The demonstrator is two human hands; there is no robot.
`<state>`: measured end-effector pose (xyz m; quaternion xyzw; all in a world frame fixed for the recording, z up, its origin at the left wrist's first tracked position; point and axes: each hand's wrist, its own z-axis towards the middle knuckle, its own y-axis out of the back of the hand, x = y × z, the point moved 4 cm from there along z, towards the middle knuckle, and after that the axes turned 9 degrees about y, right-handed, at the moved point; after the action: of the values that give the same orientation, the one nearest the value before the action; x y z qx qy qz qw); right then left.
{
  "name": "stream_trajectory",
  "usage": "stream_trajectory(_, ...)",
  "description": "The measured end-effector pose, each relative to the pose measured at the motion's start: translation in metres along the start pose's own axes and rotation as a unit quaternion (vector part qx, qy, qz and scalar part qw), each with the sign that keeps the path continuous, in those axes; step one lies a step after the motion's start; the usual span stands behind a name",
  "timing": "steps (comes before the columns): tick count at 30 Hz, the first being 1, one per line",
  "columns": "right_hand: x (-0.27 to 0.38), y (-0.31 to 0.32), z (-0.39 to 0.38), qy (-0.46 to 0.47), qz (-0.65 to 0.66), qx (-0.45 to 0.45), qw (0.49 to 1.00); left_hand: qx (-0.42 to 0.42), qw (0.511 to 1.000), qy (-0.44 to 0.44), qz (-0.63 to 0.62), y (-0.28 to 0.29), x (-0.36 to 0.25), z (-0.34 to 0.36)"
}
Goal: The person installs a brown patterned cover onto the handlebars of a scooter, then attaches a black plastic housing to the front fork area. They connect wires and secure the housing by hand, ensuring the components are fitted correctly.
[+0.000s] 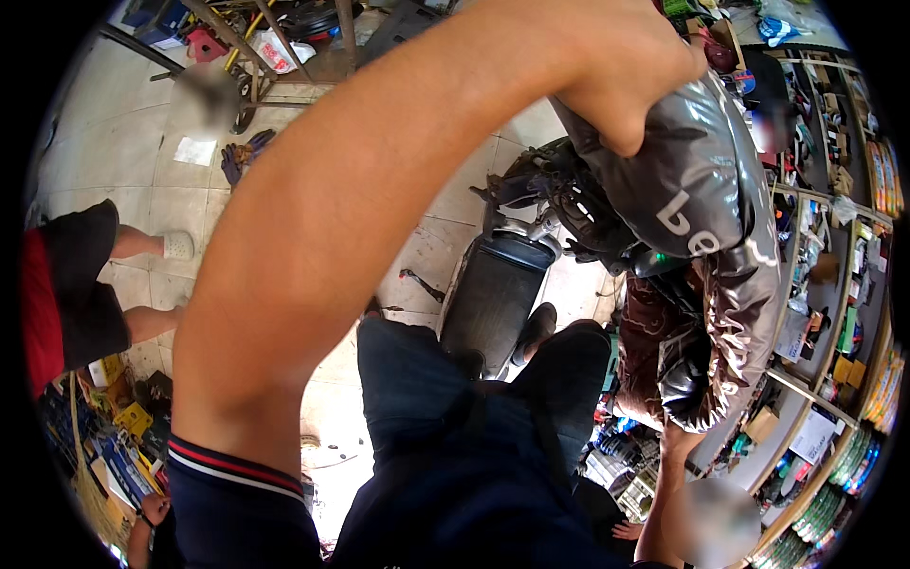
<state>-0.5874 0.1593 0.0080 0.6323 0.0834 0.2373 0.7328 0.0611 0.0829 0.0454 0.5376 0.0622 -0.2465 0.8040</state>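
My left arm reaches up across the view, and my left hand is closed on the top of a shiny dark brown padded cover with white lettering. The cover hangs crumpled down the right side, with a dark opening low in it. My right hand is at its lower end, fingers mostly hidden by the fabric. Behind the cover is a black scooter, its deck between my legs and its front part partly hidden.
A person in dark shorts stands at left; other hands show low at both sides. Gloves, paper and a tool lie on the tiles. Crowded shelves line the right; a metal frame stands upper left.
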Motion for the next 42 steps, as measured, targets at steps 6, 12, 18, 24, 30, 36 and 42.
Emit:
stream_trajectory(6,0.013,-0.008,-0.017,-0.003,-0.09,-0.072,0.993,0.112,0.991,0.054,-0.039,0.003,-0.008,0.014)
stream_trajectory(12,0.016,-0.017,-0.018,0.04,-0.13,-0.092,0.986,0.086,0.995,0.036,-0.032,0.005,-0.005,0.015)
stream_trajectory(18,-0.001,-0.023,-0.01,0.05,-0.199,-0.131,0.97,0.045,0.998,0.034,-0.018,-0.003,-0.03,0.018)
stream_trajectory(24,-0.028,-0.03,-0.002,-0.011,-0.195,-0.14,0.971,0.015,0.999,0.031,-0.004,-0.012,-0.066,0.014)
stream_trajectory(30,-0.056,-0.035,0.01,0.035,-0.193,-0.167,0.966,0.028,0.996,0.059,0.055,-0.042,-0.08,0.024)
stream_trajectory(36,-0.095,-0.043,0.04,0.046,-0.183,-0.167,0.968,-0.011,0.99,0.114,0.08,-0.051,-0.089,-0.004)
stream_trajectory(42,-0.145,-0.029,0.135,0.18,-0.183,-0.184,0.949,0.009,0.969,0.233,0.082,-0.066,-0.082,-0.011)
